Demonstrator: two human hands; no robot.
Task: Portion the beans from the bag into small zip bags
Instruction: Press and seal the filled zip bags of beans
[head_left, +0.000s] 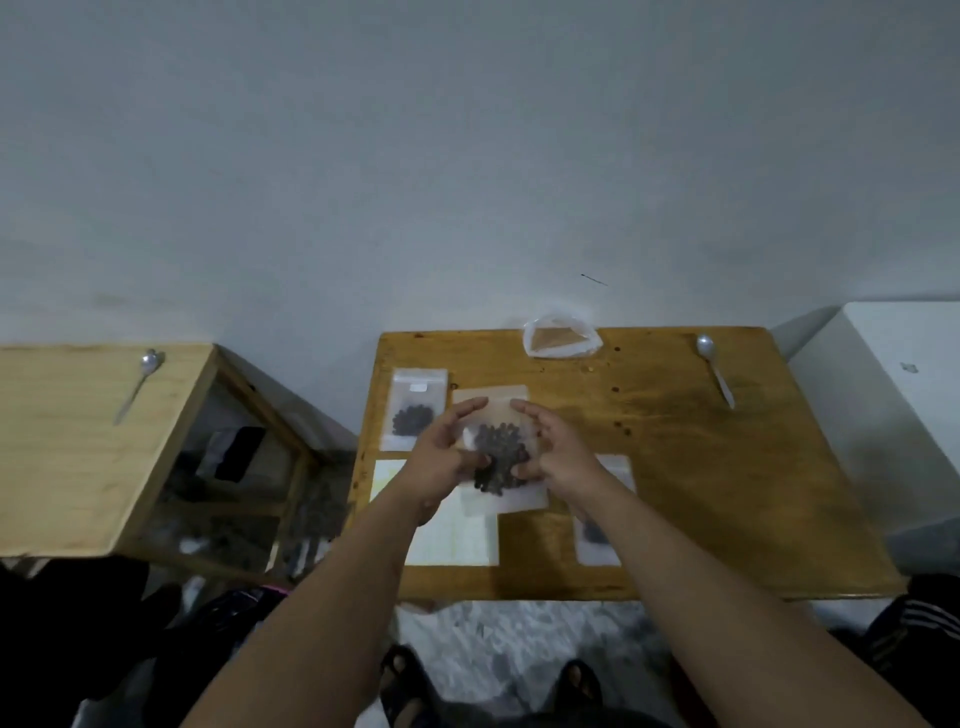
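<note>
Head view – the only one supplied. I observed both forearms reaching forward over a wooden table (727, 493). The left hand (441, 457) and the right hand (553, 449) were grasping a clear zip bag (493, 405) between them, one hand on each side edge, fingers curved over the upper part and thumbs pressed in lower down. A clump of dark beans (498, 457) sat in the middle of that bag, between the two thumbs. I could not tell whether the bag was lifted clear of the table or resting on it, nor whether its seal was closed. A second zip bag (414, 415) holding beans lay flat on the table just beside the left hand, on its far left. A third zip bag (597, 535), also with dark contents, lay partly hidden under the right forearm. A pale sheet (452, 535) lay on the table beneath the left wrist. At the far edge stood a crumpled plastic bag (561, 340) – contents unclear. A spoon (717, 374) lay near the far right corner, well apart from the hands. A second spoon (137, 387) lay on a separate wooden stand (67, 441) to the left.
</note>
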